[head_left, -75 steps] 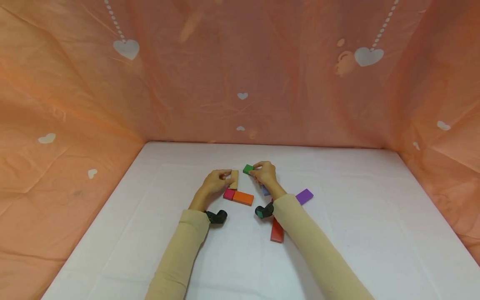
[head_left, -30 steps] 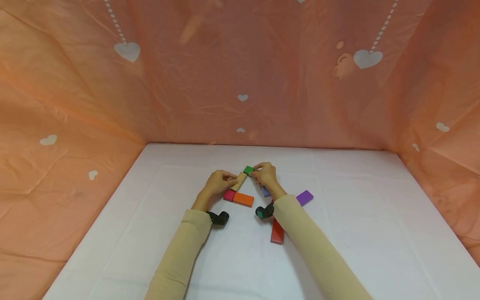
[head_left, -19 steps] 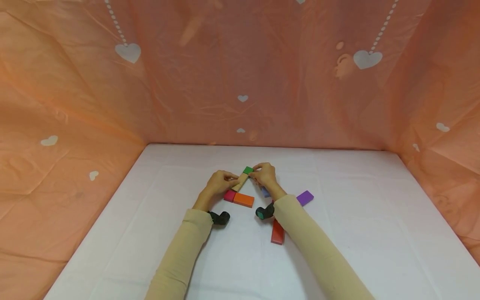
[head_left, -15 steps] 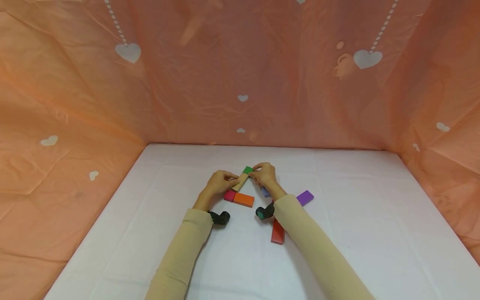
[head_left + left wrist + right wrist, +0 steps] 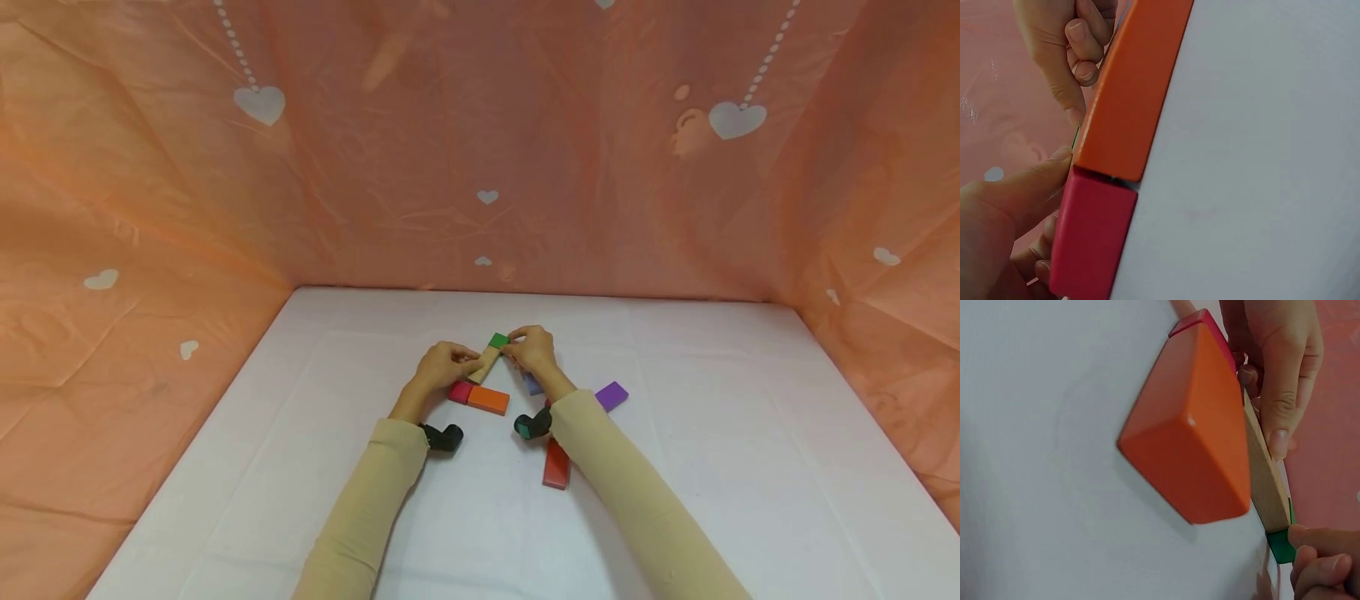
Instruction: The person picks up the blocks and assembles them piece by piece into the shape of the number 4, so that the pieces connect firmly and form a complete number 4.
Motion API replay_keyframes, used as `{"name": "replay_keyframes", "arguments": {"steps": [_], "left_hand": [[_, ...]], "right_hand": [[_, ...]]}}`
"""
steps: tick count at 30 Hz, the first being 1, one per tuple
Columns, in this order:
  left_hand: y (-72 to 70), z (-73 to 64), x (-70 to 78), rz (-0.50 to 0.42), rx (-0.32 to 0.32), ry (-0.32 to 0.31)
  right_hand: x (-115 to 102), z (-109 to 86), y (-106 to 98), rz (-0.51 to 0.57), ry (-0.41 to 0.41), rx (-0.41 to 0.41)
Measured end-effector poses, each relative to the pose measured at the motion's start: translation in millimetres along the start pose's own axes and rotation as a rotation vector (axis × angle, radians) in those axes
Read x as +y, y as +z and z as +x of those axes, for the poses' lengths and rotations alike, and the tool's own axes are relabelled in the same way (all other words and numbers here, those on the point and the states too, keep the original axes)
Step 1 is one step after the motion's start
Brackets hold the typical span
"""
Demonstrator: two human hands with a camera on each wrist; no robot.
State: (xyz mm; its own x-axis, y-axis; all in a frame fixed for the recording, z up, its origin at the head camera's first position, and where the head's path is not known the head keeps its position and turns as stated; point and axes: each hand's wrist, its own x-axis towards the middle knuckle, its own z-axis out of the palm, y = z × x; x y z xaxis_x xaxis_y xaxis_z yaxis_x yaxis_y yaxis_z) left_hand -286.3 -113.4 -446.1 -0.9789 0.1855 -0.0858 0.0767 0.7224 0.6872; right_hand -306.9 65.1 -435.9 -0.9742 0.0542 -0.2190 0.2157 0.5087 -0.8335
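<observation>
Head: L hand (image 5: 439, 367) pinches tan rect. wood block (image 5: 487, 364), R hand (image 5: 534, 351) small green block (image 5: 498, 340), on counter (image 5: 712, 458); purple rect. block (image 5: 612, 396) apart, seemingly unused. L wrist: orange rect. block (image 5: 1129, 94) by magenta block (image 5: 1092, 231). R wrist: tan/green join looks done.

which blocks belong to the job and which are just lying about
Likely in use:
tan block, pinched by left hand
green block, pinched by right hand
pink block
orange block

Likely idle:
purple block
red block
blue block, partly hidden
</observation>
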Motion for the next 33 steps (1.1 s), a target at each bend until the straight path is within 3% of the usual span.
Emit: {"name": "replay_keyframes", "arguments": {"steps": [13, 19, 27, 33], "left_hand": [[2.5, -1.7, -0.5, 0.014, 0.000, -0.028], [1.6, -2.2, -4.7, -0.011, 0.000, 0.009], [-3.1, -6.5, -12.5, -0.114, -0.027, 0.076], [-7.0, -11.5, -15.6, -0.119, -0.040, 0.115]], "right_hand": [[1.1, -1.3, -1.1, -0.016, -0.010, -0.003], [2.4, -1.7, -0.4, -0.017, -0.033, 0.006], [4.6, -6.1, -3.3, -0.001, -0.056, 0.011], [7.3, -14.3, -5.6, 0.022, -0.066, -0.023]]}}
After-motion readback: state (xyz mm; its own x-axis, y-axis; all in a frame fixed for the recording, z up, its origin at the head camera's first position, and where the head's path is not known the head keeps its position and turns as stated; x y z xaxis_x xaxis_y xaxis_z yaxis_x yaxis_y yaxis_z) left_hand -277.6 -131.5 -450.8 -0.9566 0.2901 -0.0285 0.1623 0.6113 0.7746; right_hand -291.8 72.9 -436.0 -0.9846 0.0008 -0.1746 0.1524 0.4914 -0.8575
